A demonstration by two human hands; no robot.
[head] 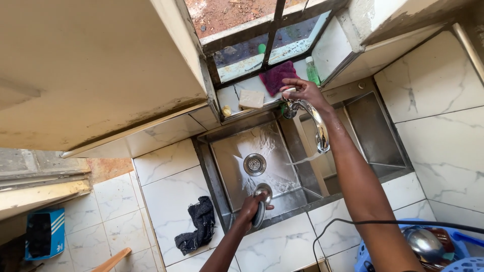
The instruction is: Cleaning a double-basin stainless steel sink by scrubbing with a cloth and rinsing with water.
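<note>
We look straight down on a steel double sink (302, 194) set in a white tiled table (171, 186). Our left hand (253, 204) reaches in from the lower edge and holds a metal lid (261, 201) at the near side of the left basin, its grip closed around the lid, which is tilted on edge. The round drain (254, 164) lies just beyond the lid, and the basin floor around it is wet. Our right hand (301, 89) stretches to the far side of the sink, its grip closed on the base of the curved tap (317, 126). The tap's spout hangs over the divider between the two basins, and a thin stream of water (302, 160) runs from it. On the window sill behind the tap we see a bar of soap (251, 99), a maroon cloth (277, 75) and a green bottle (312, 70). A dark rag (197, 224) lies on the table left of the sink. A blue basket (456, 242) with dishes sits at the lower right, well apart from the lid.
</note>
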